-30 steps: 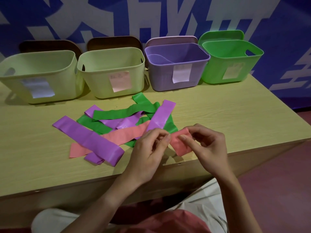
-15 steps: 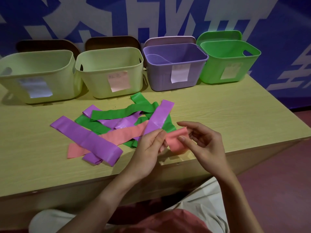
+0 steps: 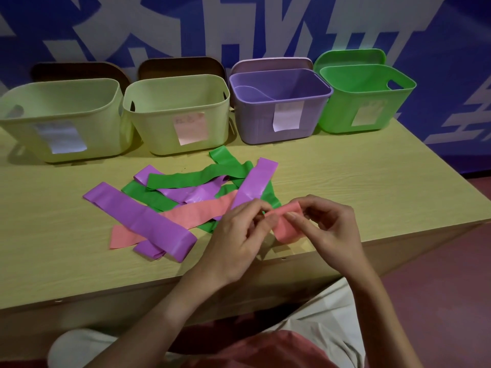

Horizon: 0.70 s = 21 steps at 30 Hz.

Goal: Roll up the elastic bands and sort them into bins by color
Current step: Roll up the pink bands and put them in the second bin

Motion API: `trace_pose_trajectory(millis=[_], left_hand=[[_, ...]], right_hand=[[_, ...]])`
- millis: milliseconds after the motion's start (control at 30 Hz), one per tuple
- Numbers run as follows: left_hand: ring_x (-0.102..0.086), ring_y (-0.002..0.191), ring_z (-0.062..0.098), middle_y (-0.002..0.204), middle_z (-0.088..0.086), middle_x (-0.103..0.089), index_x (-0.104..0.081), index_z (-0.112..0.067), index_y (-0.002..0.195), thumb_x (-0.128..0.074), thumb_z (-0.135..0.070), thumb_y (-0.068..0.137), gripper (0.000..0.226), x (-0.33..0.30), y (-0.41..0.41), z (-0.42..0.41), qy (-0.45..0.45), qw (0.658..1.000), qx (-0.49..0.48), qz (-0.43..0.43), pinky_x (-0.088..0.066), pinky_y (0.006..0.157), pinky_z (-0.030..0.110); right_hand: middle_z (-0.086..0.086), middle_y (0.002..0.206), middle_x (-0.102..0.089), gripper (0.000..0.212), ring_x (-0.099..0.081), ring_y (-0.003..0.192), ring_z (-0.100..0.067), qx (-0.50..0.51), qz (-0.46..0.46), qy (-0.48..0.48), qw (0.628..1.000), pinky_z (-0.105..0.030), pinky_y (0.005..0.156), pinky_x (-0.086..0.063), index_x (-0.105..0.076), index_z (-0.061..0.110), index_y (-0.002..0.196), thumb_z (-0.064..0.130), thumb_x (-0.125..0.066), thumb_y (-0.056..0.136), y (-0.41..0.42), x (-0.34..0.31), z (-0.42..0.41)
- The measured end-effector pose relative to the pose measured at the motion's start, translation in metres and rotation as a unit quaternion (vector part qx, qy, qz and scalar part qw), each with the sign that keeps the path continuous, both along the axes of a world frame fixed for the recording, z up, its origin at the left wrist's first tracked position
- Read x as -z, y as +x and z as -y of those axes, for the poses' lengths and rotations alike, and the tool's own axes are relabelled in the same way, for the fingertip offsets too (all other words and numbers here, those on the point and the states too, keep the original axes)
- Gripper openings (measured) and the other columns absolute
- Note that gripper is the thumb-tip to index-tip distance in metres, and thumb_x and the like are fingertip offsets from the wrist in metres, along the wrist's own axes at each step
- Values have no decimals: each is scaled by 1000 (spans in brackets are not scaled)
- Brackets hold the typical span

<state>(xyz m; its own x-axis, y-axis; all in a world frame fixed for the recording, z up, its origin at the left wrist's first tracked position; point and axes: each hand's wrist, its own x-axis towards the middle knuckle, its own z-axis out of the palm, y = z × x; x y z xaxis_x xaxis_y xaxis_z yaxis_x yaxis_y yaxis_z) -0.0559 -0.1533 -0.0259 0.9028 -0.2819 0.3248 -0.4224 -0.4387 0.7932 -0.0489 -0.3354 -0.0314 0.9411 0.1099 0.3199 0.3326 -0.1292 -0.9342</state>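
Bands (image 3: 170, 205) on wooden table (image 3: 345, 181)

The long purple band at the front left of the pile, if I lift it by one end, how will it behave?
The purple band lies flat and thin, so it will probably droop limply. It crosses the pink band, so it may drag that along.

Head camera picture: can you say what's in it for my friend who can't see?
Two hands, left hand and right hand, pinch a pink elastic band over a wooden table. Purple, green and pink bands lie piled before four bins.
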Motion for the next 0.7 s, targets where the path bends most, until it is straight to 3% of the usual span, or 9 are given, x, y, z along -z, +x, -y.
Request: trace_pose_trajectory(millis=[100, 200, 267, 367, 467, 600, 700], left_hand=[[-49, 68, 4, 71, -14, -49, -58, -15, 90, -44, -31, 98, 22, 0, 1, 2, 15, 999, -16, 35, -36, 61, 21], [-49, 62, 11, 63, -10, -47, -56, -13, 85, -43, -28, 97, 23, 1, 0, 4, -54, 998, -24, -2, -42, 58, 32], [-48, 59, 13, 63, -7, -47, -57, -9, 84, -41, -28, 97, 28, 1, -1, 5, -94, 995, -23, -24, -42, 58, 35], [-42, 54, 5, 60, -7, -45, -56, -10, 79, -38, -30, 97, 31, 0, -2, 7, -114, 993, -18, -37, -33, 52, 21], [-38, 51, 4, 57, -9, -42, -51, -25, 72, -37, -31, 97, 29, 0, -1, 7, -118, 992, -17, -51, -29, 50, 18], [-45, 53, 15, 58, -6, -45, -46, -22, 65, -36, -33, 100, 38, 1, 2, 4, -87, 994, 1, -63, -36, 53, 29], [-51, 59, 20, 64, 5, -52, -52, -13, 73, -36, -42, 101, 44, 4, 2, 0, -63, 996, 6, -66, -41, 58, 40]], right_hand=[[0, 81, -72, 18, -64, 75, -20, 3, 5, 9, 1000, -29, 69, -52, -73, 16, 91, 29, -71, 79, -1, 0, -5], [-3, 81, -70, 20, -60, 73, -11, 6, 8, 27, 1000, -23, 70, -50, -72, 19, 94, 28, -73, 76, -1, 2, -8], [-8, 84, -69, 24, -61, 76, -15, -5, 5, 43, 999, -26, 73, -52, -73, 24, 102, 26, -73, 78, -1, 2, -7], [-5, 92, -71, 31, -63, 82, -26, -25, 14, 43, 999, -33, 76, -54, -70, 25, 113, 15, -72, 83, -3, 1, -7], [-3, 92, -71, 25, -65, 86, -27, -27, 32, 33, 999, -35, 75, -54, -72, 16, 109, 14, -70, 84, -3, -1, -10], [-9, 84, -68, 23, -62, 79, -31, 11, 37, 15, 999, -37, 70, -51, -73, 5, 98, 22, -69, 83, -2, -1, -7], [-9, 81, -68, 23, -61, 76, -33, 24, 33, 11, 999, -43, 68, -51, -74, 7, 94, 25, -70, 82, -2, 0, -8]])
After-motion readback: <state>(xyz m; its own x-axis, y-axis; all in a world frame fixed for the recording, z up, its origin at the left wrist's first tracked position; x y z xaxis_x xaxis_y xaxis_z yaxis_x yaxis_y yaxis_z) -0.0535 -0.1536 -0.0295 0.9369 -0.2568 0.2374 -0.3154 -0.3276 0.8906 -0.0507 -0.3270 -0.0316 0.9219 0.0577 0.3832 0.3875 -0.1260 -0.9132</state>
